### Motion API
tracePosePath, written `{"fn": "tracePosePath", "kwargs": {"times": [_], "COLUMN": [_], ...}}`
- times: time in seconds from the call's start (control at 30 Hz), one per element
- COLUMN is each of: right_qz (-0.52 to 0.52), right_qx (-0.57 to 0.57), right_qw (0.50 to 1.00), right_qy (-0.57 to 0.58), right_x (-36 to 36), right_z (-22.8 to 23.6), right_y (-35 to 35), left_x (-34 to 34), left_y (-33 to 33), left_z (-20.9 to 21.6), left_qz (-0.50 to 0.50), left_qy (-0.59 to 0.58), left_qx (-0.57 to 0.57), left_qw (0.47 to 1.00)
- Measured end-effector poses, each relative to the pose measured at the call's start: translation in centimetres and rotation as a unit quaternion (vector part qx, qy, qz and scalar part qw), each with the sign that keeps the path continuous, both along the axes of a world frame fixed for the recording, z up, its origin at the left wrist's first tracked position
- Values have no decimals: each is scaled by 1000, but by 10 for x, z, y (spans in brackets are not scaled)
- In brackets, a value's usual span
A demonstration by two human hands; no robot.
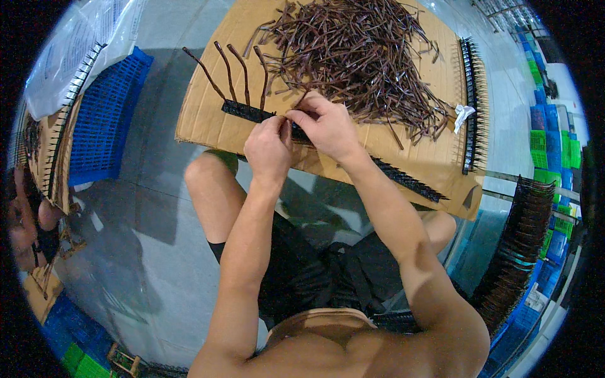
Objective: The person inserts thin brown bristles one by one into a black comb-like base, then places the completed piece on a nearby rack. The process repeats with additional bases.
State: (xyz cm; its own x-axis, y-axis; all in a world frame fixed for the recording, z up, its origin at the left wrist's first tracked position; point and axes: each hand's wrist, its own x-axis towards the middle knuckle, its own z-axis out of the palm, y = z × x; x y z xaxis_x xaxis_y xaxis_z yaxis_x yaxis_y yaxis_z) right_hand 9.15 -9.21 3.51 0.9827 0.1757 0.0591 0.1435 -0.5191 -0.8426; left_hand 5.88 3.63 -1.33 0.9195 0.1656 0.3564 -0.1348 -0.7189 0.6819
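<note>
My two bare hands meet over a black strip at the near edge of a cardboard-topped bench [211, 123]. Four brown sticks [244, 82] rise from the left end of the black strip [242, 112], the leftmost leaning outward. My right hand [331, 128], its thumb and forefinger closed in a pinch, appears to have hold of another brown stick, mostly hidden; my left hand [270, 146] is drawn to a tight pinch beside it, and I cannot tell whether it grips strip or stick.

The step in hand, I judge, is seating that stick in the strip, one place along from those standing. The next move calls for a firm push with the strip steadied, so that its neighbours are not knocked askew.

Beyond my fingers lies a loose heap of brown sticks [353, 57], in no container. A toothed black length [409, 179] shows past my right forearm; whether it is the same strip I cannot tell. More spiky black strips [467, 107] line the right edge, near a crumpled white paper [463, 116].

On the left stands a blue lattice crate [107, 120], its contents hidden. At far right, green crates [538, 148] are too small to read inside.
</note>
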Motion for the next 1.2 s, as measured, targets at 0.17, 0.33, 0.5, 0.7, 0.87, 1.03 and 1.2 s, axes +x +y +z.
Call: {"fn": "tracePosePath", "kwargs": {"times": [0.17,0.33,0.5,0.7,0.87,1.03,1.2], "right_qz": [102,3,-30,91,84,118,114], "right_qx": [-78,131,70,29,-279,-415,-351], "right_qw": [992,991,997,988,951,894,918], "right_qy": [14,42,-9,120,-98,-119,-143], "right_x": [19,27,14,26,56,63,63], "right_z": [11,-3,-5,7,16,-11,-4], "right_y": [2,39,48,29,-69,-106,-107], "left_x": [-1,-2,-2,1,16,4,2], "left_y": [0,-5,-3,5,26,17,11], "left_z": [-5,-11,-9,-5,-6,12,1], "left_qz": [-6,-1,-8,-20,65,55,32], "left_qy": [39,86,59,40,32,81,19], "left_qx": [-69,-133,-120,-77,-45,-106,-101], "left_qw": [997,987,991,996,996,990,994]}}
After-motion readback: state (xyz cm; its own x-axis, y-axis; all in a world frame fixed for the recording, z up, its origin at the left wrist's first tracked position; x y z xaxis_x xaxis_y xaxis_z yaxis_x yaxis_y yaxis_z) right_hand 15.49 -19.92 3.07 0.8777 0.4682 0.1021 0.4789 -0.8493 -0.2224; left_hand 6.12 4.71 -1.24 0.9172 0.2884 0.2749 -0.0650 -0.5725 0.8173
